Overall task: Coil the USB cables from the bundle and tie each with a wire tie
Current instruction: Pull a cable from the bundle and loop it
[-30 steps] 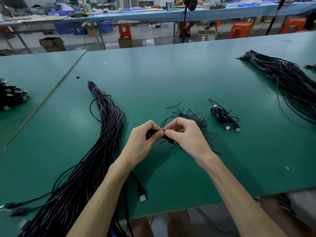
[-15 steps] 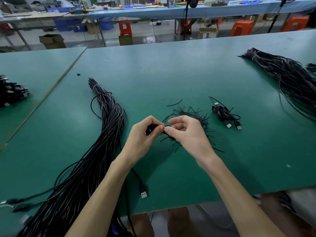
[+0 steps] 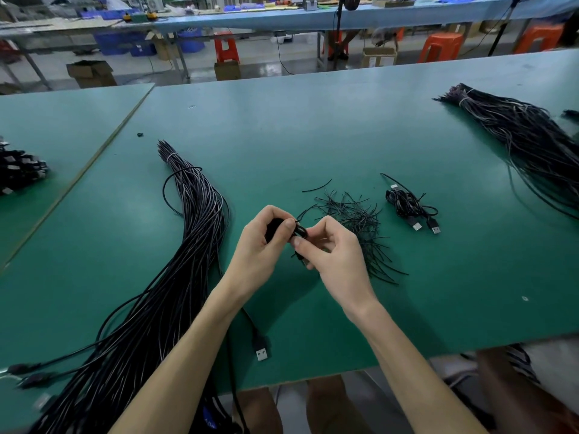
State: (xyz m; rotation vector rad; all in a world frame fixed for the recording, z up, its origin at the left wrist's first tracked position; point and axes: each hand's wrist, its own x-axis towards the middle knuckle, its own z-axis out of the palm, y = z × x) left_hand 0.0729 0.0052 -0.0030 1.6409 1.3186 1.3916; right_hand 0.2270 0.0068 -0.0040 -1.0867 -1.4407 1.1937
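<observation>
My left hand (image 3: 263,242) grips a small coil of black USB cable (image 3: 274,228), mostly hidden in its fingers. My right hand (image 3: 332,255) pinches a thin black wire tie (image 3: 301,230) at the coil's right side. The cable's free end trails under my left arm to a USB plug (image 3: 261,352) near the table's front edge. A long bundle of black USB cables (image 3: 175,277) lies to the left. A loose pile of wire ties (image 3: 360,220) lies just behind my right hand. One coiled, tied cable (image 3: 407,205) lies to the right of that pile.
A second cable bundle (image 3: 526,139) lies at the far right of the green table (image 3: 313,126). Dark connectors (image 3: 18,170) are heaped on the neighbouring table at left. The table's front edge runs close under my forearms. Benches, stools and boxes stand beyond.
Both hands have kept hold of the coil and the tie. My right thumb and fingers have shifted round the tie at the coil's side.
</observation>
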